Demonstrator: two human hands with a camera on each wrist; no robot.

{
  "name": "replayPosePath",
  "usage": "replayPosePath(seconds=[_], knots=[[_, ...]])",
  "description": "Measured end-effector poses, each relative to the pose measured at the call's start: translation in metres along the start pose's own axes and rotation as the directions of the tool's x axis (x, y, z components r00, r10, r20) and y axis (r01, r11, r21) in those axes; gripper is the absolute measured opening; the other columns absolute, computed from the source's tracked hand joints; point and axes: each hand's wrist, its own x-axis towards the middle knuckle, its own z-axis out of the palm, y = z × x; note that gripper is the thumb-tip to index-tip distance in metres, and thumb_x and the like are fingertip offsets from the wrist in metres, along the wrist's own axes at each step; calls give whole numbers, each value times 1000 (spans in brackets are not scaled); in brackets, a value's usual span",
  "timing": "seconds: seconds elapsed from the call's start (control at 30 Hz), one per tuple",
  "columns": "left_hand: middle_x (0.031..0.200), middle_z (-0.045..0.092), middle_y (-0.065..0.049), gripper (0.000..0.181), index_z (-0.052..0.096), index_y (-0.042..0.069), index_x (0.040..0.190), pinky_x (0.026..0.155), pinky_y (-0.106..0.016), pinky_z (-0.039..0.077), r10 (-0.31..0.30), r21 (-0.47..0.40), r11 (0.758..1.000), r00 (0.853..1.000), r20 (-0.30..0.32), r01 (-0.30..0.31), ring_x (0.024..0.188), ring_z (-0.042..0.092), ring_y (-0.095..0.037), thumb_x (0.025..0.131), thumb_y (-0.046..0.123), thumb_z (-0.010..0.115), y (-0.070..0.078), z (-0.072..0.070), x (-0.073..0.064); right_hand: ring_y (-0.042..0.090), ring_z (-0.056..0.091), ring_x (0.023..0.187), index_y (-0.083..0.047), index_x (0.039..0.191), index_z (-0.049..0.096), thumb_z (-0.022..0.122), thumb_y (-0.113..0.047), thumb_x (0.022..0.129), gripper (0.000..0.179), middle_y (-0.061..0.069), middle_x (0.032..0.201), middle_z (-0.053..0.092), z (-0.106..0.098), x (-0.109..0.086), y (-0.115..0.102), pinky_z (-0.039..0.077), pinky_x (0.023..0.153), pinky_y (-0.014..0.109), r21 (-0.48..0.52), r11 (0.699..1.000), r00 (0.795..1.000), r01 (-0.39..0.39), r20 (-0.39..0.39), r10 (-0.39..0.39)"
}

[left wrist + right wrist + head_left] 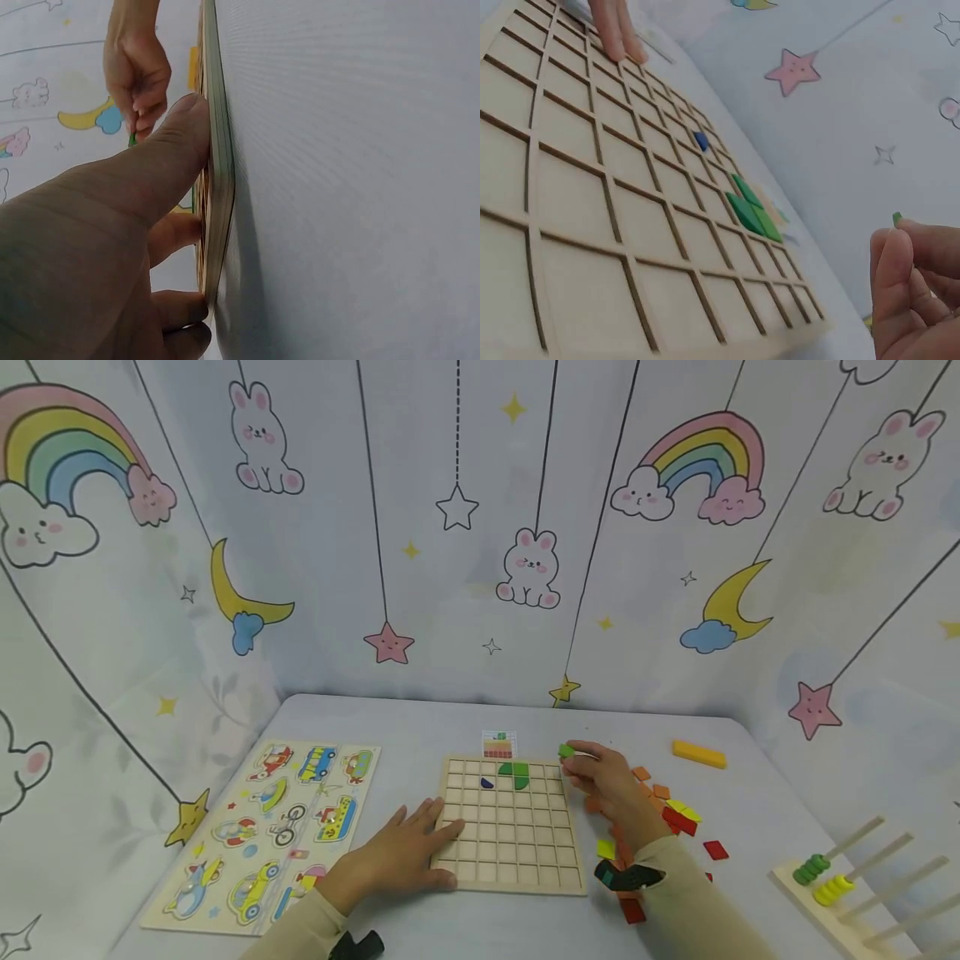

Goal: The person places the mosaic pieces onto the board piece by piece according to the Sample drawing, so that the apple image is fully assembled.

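A wooden grid board (510, 843) lies flat on the table. My left hand (401, 856) rests on its left edge with fingers spread; in the left wrist view the thumb (176, 139) touches the board's side. Beyond the board's far right corner, my right hand (611, 785) pinches a small green tile (566, 750) between thumb and fingertips, held off the board. Green pieces (744, 211) sit together in cells near the far edge. A dark blue rounded piece (487, 783) lies to their left, looking slightly askew.
A small pattern card (499, 744) lies behind the board. Orange, red and yellow tiles (678, 820) are scattered at right, partly under the right arm. A yellow block (699, 754) lies farther back. A vehicle puzzle board (262, 835) is at left, a bead-peg rack (825, 902) at lower right.
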Motion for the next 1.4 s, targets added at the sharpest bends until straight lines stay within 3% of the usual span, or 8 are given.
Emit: replayPosePath(seconds=[0.17, 0.23, 0.37, 0.47, 0.8, 1.1, 1.3, 1.4], knots=[[165, 27, -22, 83, 42, 26, 157, 119, -66, 23, 1, 5, 1000, 1000, 4, -1, 154, 23, -40, 90, 70, 60, 0, 1, 1, 14, 60, 66, -3, 140, 59, 71, -8, 94, 47, 5, 89, 67, 41, 13, 14, 51, 56, 22, -236, 972, 994, 19, 107, 7], [165, 27, -22, 82, 42, 26, 157, 119, -67, 23, 3, 6, 1000, 1000, 4, -3, 154, 23, -40, 90, 69, 60, 0, 1, 1, 15, 51, 58, -4, 133, 64, 73, -7, 92, 42, 5, 79, 59, 53, 15, 19, 43, 51, 24, -355, 933, 989, 58, 148, -5], [165, 27, -22, 82, 42, 26, 157, 119, -67, 23, 7, 1, 1000, 1000, 3, -7, 154, 23, -40, 90, 69, 60, 2, 0, 2, 15, 44, 58, -9, 123, 72, 78, -8, 86, 37, 2, 71, 51, 70, 17, 24, 37, 52, 27, -566, 811, 985, 146, 158, -67], [165, 28, -23, 82, 43, 25, 157, 119, -67, 23, 15, 3, 1000, 1000, -3, -15, 153, 24, -41, 90, 68, 61, 3, -1, 2, 16, 46, 65, -11, 118, 75, 80, -7, 83, 36, 1, 75, 53, 77, 15, 23, 39, 57, 29, -625, 766, 988, 149, 133, -84], [165, 28, -22, 82, 43, 24, 156, 118, -67, 24, 24, 3, 1000, 1000, -4, -24, 153, 24, -40, 90, 68, 61, 4, -1, 4, 16, 44, 64, -9, 119, 75, 79, -5, 84, 36, 2, 72, 52, 82, 16, 21, 36, 55, 29, -645, 751, 990, 139, 109, -90], [164, 28, -23, 82, 44, 24, 156, 119, -66, 24, 21, 5, 1000, 1000, -5, -21, 153, 24, -40, 90, 67, 62, 6, -3, 3, 17, 45, 66, -8, 124, 73, 79, -2, 83, 42, 4, 77, 53, 85, 16, 21, 38, 57, 30, -631, 769, 994, 103, 90, -59], [165, 28, -23, 82, 44, 24, 156, 118, -67, 23, 13, 4, 1000, 1000, 2, -13, 153, 24, -40, 90, 68, 61, 5, -3, 3, 19, 49, 75, -14, 124, 74, 82, -7, 83, 42, 6, 85, 56, 80, 18, 23, 41, 62, 31, -638, 764, 996, 91, 74, -57], [164, 28, -23, 81, 44, 23, 156, 118, -68, 23, 5, 9, 1000, 1000, 4, -5, 153, 24, -41, 90, 67, 62, 4, -5, 1, 21, 53, 81, -16, 128, 72, 81, -12, 86, 43, 8, 95, 62, 70, 19, 22, 45, 66, 31, -602, 795, 997, 78, 61, -52]])
